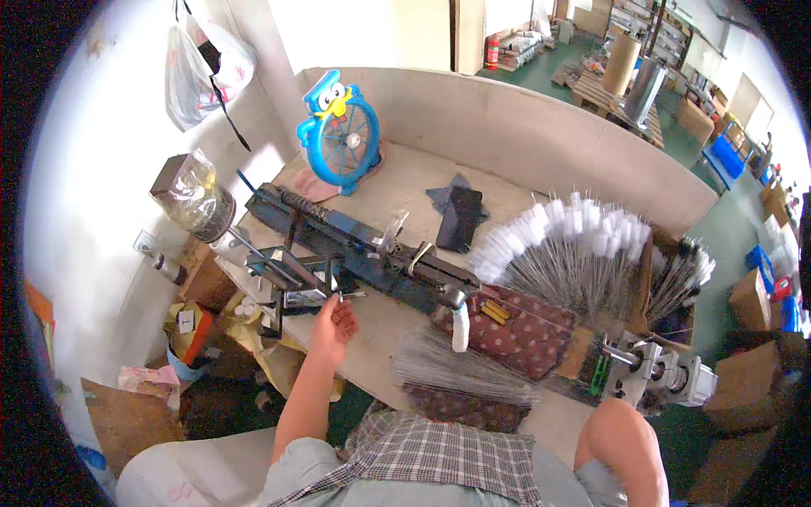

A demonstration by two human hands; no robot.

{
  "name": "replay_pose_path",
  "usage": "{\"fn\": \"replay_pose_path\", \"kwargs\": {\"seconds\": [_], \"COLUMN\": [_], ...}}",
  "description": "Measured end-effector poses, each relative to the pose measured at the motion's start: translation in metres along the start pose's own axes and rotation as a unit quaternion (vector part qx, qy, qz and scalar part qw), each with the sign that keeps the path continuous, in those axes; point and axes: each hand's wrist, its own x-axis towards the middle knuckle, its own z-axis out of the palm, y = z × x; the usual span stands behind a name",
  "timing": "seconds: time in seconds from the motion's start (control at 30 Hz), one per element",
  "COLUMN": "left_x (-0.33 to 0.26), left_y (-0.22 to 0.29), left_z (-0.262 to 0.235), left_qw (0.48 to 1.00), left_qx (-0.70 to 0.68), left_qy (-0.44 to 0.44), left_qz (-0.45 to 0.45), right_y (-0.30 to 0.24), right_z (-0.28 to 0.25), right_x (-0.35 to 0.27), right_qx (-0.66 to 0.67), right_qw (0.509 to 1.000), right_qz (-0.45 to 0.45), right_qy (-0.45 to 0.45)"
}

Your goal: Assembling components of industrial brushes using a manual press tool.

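My left hand is at the near left side of the bench, palm turned partly up and fingers curled. At its fingertips is a small silver-white rod, apparently pinched; its kind is too small to tell. Just beyond the hand stands a black metal frame fixed beside a long dark bench machine. That machine has a lever with a white-wrapped grip. My right arm is bent at the lower right, and the right hand does not show.
Bundles of thin wires with white ends fan out at the right, and loose wires lie nearer me. A motor unit sits at the bench's right end. A phone, yellow-handled tools and a blue toy-shaped fan are on the bench.
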Motion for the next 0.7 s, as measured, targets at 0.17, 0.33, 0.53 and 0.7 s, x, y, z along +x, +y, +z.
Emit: {"fn": "replay_pose_path", "kwargs": {"seconds": [0.17, 0.33, 0.53, 0.7], "left_x": [0.000, 0.006, 0.013, 0.014], "left_y": [0.002, -0.002, -0.010, -0.011], "left_z": [0.006, 0.001, 0.000, -0.003], "left_qw": [0.999, 0.997, 0.996, 0.996], "left_qx": [-0.024, -0.076, -0.087, -0.087], "left_qy": [-0.001, -0.018, -0.019, -0.014], "left_qz": [-0.035, -0.025, -0.016, 0.004], "right_y": [-0.004, -0.021, -0.022, -0.015], "right_z": [0.007, 0.010, 0.006, 0.001], "right_x": [-0.012, -0.006, 0.002, 0.008], "right_qx": [-0.090, -0.129, -0.125, -0.107], "right_qw": [0.991, 0.982, 0.977, 0.972], "right_qz": [0.083, 0.093, 0.037, -0.006], "right_qy": [-0.057, -0.103, -0.166, -0.209]}}
